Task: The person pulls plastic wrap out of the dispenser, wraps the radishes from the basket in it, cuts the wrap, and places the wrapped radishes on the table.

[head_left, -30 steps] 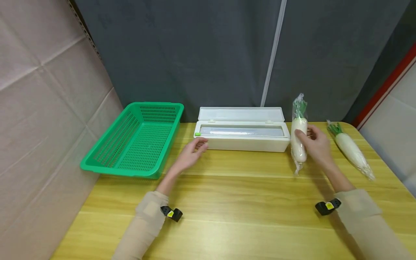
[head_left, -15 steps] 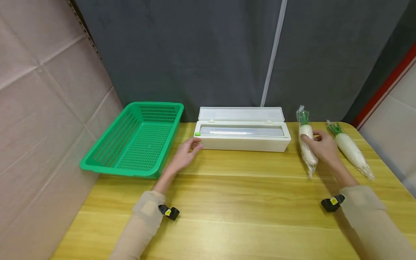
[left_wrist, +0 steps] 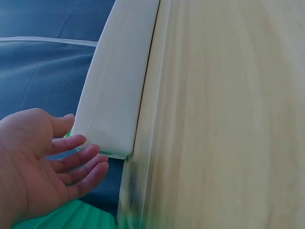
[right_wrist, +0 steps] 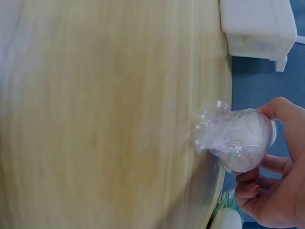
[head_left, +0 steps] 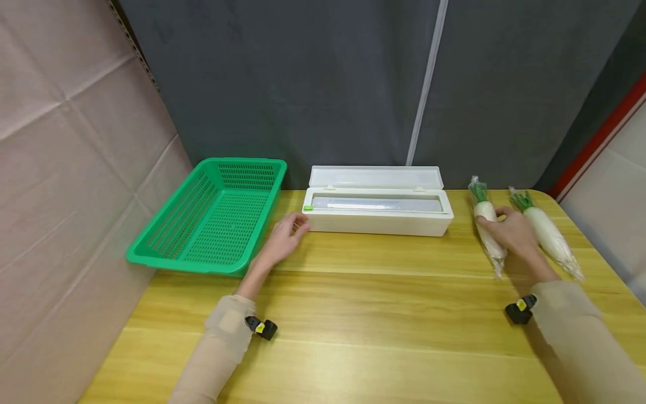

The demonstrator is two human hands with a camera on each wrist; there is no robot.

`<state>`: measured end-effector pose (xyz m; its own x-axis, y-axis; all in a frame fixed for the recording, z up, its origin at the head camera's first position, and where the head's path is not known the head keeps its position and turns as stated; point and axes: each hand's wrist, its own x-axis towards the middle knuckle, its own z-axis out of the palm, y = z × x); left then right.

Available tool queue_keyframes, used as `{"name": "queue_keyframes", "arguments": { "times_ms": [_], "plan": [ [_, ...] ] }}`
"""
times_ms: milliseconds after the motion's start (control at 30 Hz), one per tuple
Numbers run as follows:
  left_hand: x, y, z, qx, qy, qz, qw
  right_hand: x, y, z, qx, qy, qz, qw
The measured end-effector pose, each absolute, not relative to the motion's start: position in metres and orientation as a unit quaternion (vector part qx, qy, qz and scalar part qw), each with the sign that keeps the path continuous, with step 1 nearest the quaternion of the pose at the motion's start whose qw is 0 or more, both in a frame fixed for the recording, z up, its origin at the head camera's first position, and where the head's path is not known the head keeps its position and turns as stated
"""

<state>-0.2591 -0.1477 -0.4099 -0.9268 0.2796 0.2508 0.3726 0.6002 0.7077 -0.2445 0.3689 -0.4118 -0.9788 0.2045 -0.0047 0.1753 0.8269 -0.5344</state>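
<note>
My right hand (head_left: 512, 230) grips a white radish (head_left: 486, 211) wrapped in clear film, thumb on one side and fingers on the other. Its green stem end points to the back; in the right wrist view the crumpled film tail of the wrapped radish (right_wrist: 245, 140) faces the camera. A second wrapped radish (head_left: 550, 235) lies just right of that hand. At the near left corner of a white cling film box (head_left: 378, 224), my left hand (head_left: 284, 240) has its fingers loosely bent, holding nothing. The left wrist view shows the left hand (left_wrist: 52, 164) with fingertips close to the box end; contact is unclear.
The box's lid (head_left: 375, 177) stands raised at the back, with the film roll (head_left: 375, 204) visible inside and a green slider (head_left: 308, 208) at its left. A green perforated basket (head_left: 202, 264) stands at the left by the wall. A dark curtain (head_left: 303, 84) hangs behind the table (head_left: 353, 320).
My right hand has carried the wrapped radish rightward and down, from beside the box to beside the other radish. The left hand has drawn slightly left along the box's corner.
</note>
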Motion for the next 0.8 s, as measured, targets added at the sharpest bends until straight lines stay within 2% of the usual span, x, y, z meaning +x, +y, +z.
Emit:
{"name": "queue_keyframes", "arguments": {
  "times_ms": [467,800],
  "plan": [
    [-0.256,-0.148,-0.403,-0.135,-0.932,-0.327,0.081,-0.248,0.379,-0.411,-0.058,-0.967,0.249,0.003],
    [-0.252,-0.143,-0.387,-0.132,-0.959,-0.236,0.084,-0.249,0.375,-0.404,-0.038,-0.973,0.228,0.022]
  ]
}}
